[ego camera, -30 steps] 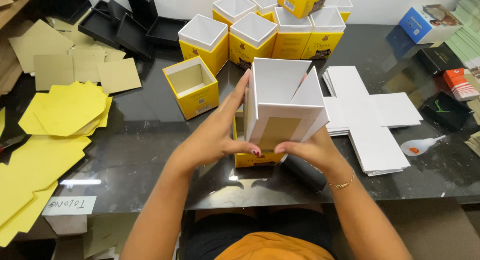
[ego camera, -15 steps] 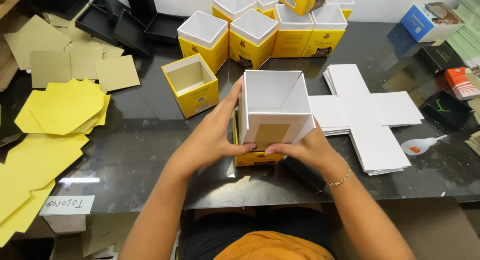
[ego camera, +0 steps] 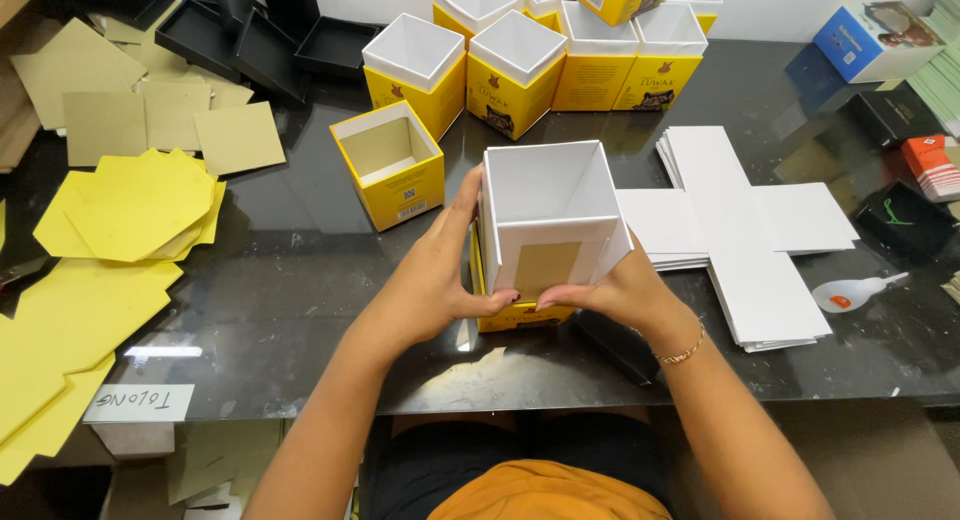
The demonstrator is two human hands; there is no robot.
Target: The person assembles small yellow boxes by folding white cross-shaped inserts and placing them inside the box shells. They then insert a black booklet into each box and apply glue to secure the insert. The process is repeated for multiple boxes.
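White open-topped square cardboard liner (ego camera: 553, 215) is sitting partway down inside a yellow cardboard box (ego camera: 520, 315), near the middle of the tabletop's (ego camera: 300, 270) front edge. Left hand (ego camera: 440, 280) is gripping the liner's left side, thumb pressing the front wall; right hand (ego camera: 615, 290) is clasping the lower right corner, thumb also on the front. Another open yellow box with brown inside (ego camera: 390, 165) is standing just left behind. Stack of flat white cross-shaped card blanks (ego camera: 740, 230) is lying right of the liner. Row of finished yellow boxes with white liners (ego camera: 520, 50) is lining the back edge. Yellow paper sheets (ego camera: 130, 205) are piling at the left edge.
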